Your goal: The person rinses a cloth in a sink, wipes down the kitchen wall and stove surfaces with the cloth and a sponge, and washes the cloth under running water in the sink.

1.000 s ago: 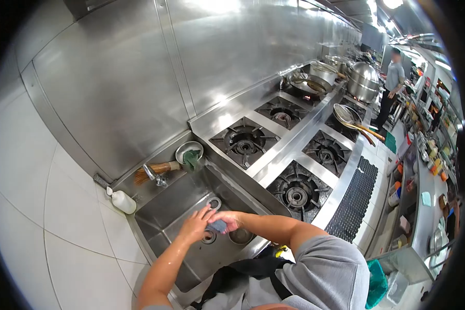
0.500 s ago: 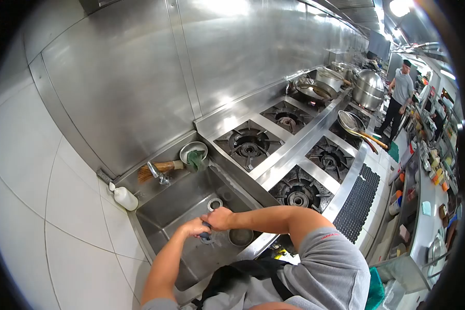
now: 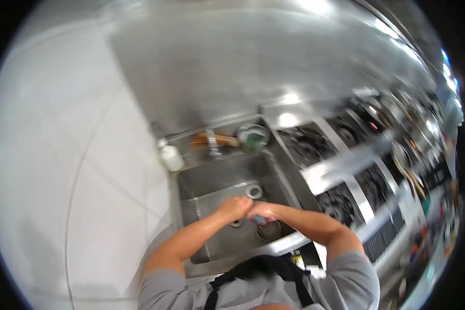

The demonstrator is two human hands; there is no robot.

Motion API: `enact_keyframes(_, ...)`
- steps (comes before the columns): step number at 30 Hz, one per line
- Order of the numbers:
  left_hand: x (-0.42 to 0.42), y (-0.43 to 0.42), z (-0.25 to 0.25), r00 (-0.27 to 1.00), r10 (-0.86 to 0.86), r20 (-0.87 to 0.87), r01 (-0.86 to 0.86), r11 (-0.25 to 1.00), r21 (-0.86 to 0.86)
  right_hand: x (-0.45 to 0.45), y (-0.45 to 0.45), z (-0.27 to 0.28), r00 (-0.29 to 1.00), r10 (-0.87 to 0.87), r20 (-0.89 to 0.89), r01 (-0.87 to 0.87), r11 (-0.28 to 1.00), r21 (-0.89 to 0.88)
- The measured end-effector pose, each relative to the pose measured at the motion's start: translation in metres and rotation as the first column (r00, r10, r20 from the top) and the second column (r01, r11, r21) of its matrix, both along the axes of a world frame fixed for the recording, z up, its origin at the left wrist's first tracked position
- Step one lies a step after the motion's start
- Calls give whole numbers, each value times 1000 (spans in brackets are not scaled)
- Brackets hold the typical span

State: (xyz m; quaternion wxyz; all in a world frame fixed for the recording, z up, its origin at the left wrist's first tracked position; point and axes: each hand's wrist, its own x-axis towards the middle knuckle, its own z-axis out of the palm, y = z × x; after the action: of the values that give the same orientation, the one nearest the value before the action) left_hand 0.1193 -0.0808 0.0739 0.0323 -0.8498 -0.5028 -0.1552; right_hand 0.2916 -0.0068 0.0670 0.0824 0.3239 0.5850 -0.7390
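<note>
Together, our left hand [image 3: 235, 206] curls shut against our right hand [image 3: 264, 211], both above the steel sink [image 3: 217, 238], burners [image 3: 341, 207] to the right. Our right grip clenches a grey-blue cloth [image 3: 259, 219], its end showing beneath. The left wall stands well apart, leaving bare basin between.

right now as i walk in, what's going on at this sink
Someone has both bare hands together over the sink. The right hand is closed on what looks like a small grey-blue cloth; the blur hides whether the left hand grips it too. Behind them, the tap, a bowl with something green in it and a white bottle stand along the sink's edge.
</note>
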Motion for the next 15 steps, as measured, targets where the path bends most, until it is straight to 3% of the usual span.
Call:
enact_keyframes(1, 5, -1, 4, 996, 84, -12, -85, 990, -110, -6, 8, -9, 997, 80, -22, -67, 937, 343)
enact_keyframes(2, 12, -1, 10, 988, 151, -23, -152, 963, -223, -8, 6, 13, 975, 152, 162, -217, 803, 555)
enact_keyframes(3, 15, -4, 19, 979, 203, -29, -203, 938, -282, -11, 3, 12, 966, 223, 128, -223, 480, 849)
enact_keyframes(4, 16, -5, 24, 969, 243, -39, -241, 909, -340, -16, 6, 6, 957, 178, 229, -287, 473, 833)
enact_keyframes(6, 16, -2, 12, 928, 365, -70, -348, 789, -506, -19, 1, 17, 905, 238, 353, -409, 258, 875)
enact_keyframes(8, -5, 17, -72, 900, 349, 262, -157, 819, -552, -19, 0, -11, 871, 233, 432, -450, 29, 893)
enact_keyframes(9, -6, 12, -53, 873, 407, 267, -45, 614, -788, -26, 4, -36, 851, 242, 466, -453, -111, 885)
enact_keyframes(10, -11, 7, -29, 843, 476, 249, 76, 353, -932, -29, -6, -34, 855, 262, 447, -447, -62, 892)
enact_keyframes(12, -31, 4, -65, 774, 603, 192, 79, 209, -975, -26, -24, -2, 866, 306, 395, -418, 9, 908)
enact_keyframes(13, -41, -2, -56, 762, 623, 176, 39, 227, -973, -28, -29, 6, 877, 316, 361, -396, 54, 917)
enact_keyframes(14, -43, -10, -41, 731, 640, 236, -30, 376, -926, -38, -25, -5, 882, 332, 333, -366, 38, 930)
enact_keyframes(15, -37, -21, -33, 707, 642, 298, -94, 503, -859, -38, -18, -21, 954, 258, 153, -224, 273, 935)
